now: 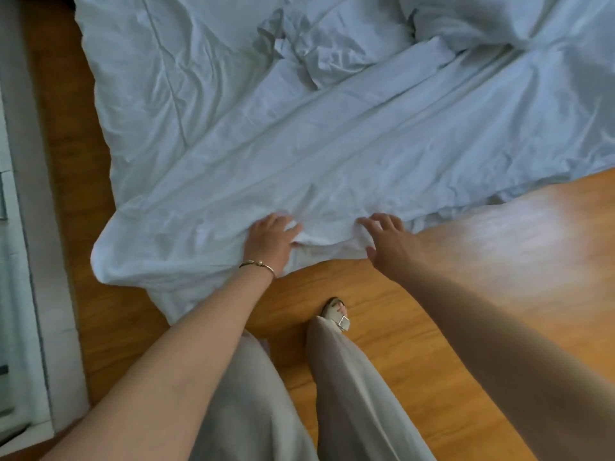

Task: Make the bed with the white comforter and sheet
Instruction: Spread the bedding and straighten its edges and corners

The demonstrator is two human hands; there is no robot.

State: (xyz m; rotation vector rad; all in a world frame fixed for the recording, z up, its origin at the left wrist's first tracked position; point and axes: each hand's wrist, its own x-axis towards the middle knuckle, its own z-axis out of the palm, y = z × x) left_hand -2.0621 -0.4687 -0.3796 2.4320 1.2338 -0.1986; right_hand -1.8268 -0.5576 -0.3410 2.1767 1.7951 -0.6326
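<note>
A white sheet (299, 144) lies spread and wrinkled over the bed, and its near corner hangs down toward the wooden floor. My left hand (271, 242), with a thin bracelet at the wrist, grips a fold at the sheet's near edge. My right hand (387, 239) is just to the right of it, fingers spread and bent, touching the same edge; a firm grip is not visible. A bunched white comforter (499, 24) lies at the far right of the bed.
Wooden floor (466, 261) runs along the bed's near side and left side. A white wall or cabinet face (20, 261) stands at the far left. My legs in light trousers and a sandalled foot (336, 314) are just below the sheet's corner.
</note>
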